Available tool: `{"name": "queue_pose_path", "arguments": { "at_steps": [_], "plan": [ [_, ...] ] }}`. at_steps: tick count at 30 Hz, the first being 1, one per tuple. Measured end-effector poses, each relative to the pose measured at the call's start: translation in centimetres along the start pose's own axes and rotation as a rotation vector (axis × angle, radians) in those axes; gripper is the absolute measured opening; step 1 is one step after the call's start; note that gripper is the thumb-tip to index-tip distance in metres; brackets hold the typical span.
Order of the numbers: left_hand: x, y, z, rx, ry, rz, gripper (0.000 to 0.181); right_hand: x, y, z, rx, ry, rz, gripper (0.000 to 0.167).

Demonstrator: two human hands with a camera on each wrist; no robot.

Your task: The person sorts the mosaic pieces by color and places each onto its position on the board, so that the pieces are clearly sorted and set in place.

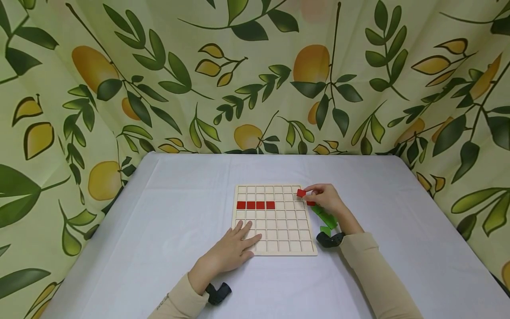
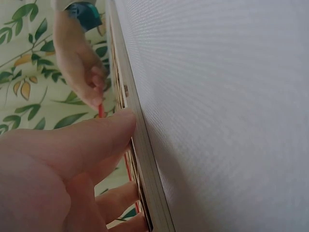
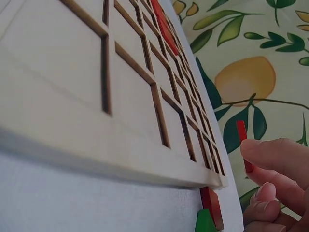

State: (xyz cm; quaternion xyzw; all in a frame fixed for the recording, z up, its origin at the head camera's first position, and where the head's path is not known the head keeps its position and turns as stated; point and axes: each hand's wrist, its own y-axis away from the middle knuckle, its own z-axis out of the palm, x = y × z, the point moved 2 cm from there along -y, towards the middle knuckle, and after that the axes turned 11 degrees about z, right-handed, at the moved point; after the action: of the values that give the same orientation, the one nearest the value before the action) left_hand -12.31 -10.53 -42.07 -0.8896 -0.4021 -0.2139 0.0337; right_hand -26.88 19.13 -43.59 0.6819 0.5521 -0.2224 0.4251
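Observation:
A wooden grid board [image 1: 283, 221] with square recesses lies on the table. Red square tiles [image 1: 260, 205] fill several neighbouring cells of one row, from its left edge. My right hand [image 1: 324, 197] pinches one red square tile [image 3: 245, 145] between thumb and fingertips, raised over the board's far right corner. My left hand [image 1: 229, 252] lies with spread fingers on the board's near left part, and its thumb [image 2: 111, 135] touches the board's edge. Beneath and beside the right hand are another red piece [image 3: 212, 208] and green pieces [image 1: 326, 218], partly hidden.
A white cloth [image 1: 179, 199] covers the table. Behind it hangs a curtain [image 1: 255, 88] printed with leaves and fruit. Dark wrist devices sit at the left wrist [image 1: 218, 293] and right wrist [image 1: 330, 239]. The green pieces lie along the board's right edge.

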Motion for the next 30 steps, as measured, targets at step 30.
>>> {"name": "queue_pose_path", "arguments": {
  "at_steps": [30],
  "plan": [
    [0.1,0.0,-0.1,0.0,0.001,-0.008,0.047,-0.7,1.1,2.2,-0.029,-0.039,-0.059,0.033]
  ]
}}
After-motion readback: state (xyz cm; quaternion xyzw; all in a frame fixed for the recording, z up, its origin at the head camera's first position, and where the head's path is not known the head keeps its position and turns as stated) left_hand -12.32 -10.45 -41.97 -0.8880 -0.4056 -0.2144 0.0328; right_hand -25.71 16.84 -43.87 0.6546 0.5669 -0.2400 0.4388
